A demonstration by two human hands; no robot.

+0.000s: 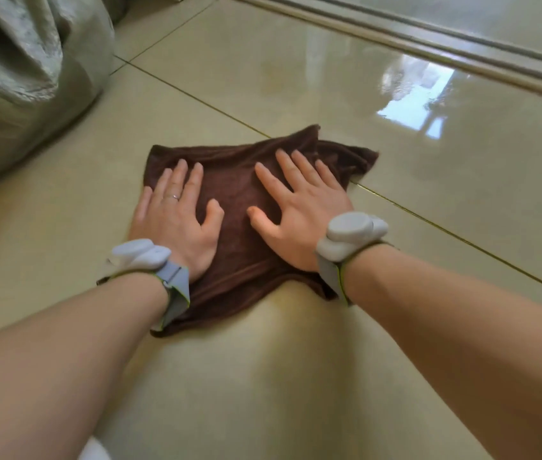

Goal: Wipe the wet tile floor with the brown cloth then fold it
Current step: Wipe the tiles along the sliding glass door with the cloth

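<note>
Both flat: left hand [176,224] and right hand [299,214], fingers spread, gripping nothing, pressing cloth [239,234] on tile [296,376]; likely to bunch, slip or skip wet patches.

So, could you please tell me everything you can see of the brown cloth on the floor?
The brown cloth is a dark, soft towel-like fabric spread roughly flat on the glossy beige tile floor, not yet folded. Its edges are uneven and its far right corner is bunched and wrinkled, lying across a tile joint. The left hand and the right hand both press on it, palms down with fingers spread. Whether it is damp cannot be told.
</note>
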